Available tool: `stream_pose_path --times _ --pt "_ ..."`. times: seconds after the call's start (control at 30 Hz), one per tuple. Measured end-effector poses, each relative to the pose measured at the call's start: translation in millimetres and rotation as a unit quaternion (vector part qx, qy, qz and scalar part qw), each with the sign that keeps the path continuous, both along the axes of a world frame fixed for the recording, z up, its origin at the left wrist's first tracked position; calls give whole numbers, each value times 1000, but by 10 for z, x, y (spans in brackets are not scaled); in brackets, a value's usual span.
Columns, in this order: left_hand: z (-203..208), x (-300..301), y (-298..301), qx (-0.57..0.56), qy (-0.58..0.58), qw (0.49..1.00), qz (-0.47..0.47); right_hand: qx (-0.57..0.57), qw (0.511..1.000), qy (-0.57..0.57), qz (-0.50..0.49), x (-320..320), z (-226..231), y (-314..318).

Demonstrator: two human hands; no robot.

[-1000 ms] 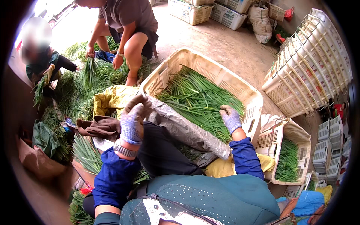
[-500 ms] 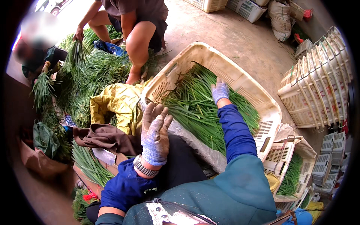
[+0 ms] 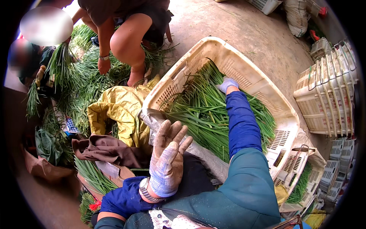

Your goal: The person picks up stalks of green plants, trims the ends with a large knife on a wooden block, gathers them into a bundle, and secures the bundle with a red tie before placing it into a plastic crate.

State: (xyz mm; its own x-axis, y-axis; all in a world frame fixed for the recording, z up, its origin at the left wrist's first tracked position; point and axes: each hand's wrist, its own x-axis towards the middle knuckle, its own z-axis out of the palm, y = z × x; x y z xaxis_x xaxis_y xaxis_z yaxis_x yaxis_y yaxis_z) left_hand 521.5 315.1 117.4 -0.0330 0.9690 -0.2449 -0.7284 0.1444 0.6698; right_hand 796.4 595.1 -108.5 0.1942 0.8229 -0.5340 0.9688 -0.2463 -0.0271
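Observation:
Long green garlic chives (image 3: 206, 108) lie heaped in a large cream plastic crate (image 3: 263, 89) in front of me. My right hand (image 3: 228, 84), in a pale knitted glove, is down at the far side of the heap, curled onto the leaves. Its fingertips are partly hidden. My left hand (image 3: 167, 162), gloved with a soiled brown palm side, is raised over my lap near the crate's near left corner. Its fingers are apart and nothing is in it. A metal-band watch (image 3: 148, 190) circles the left wrist. Grey plastic sheeting (image 3: 202, 156) hangs along the crate's near edge.
More greens (image 3: 91, 80) are piled at the left, where a person (image 3: 127, 42) bends over them. A yellow sack (image 3: 118, 108) and a brown cloth (image 3: 108, 149) lie beside my left arm. Nested crates (image 3: 326, 91) stand at the right. Another crate with greens (image 3: 301, 183) sits at the lower right.
My right hand has gone from flat, spread fingers to a curled shape on the chives. My left hand has moved lower and rightward, still open. The other person has bent lower toward the pile.

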Motion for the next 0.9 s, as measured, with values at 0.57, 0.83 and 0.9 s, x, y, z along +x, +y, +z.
stream_pose_path --times 0.57,0.83,0.9 --pt "-27 -38 75 -55 -58 996 -48 195 971 90 -107 -18 -212 -426" --pt "-910 -25 843 -168 77 966 -179 378 840 367 -126 164 -10 -1031" --pt "-1290 234 1118 -140 271 922 -240 438 823 355 -71 311 -245 -1226"
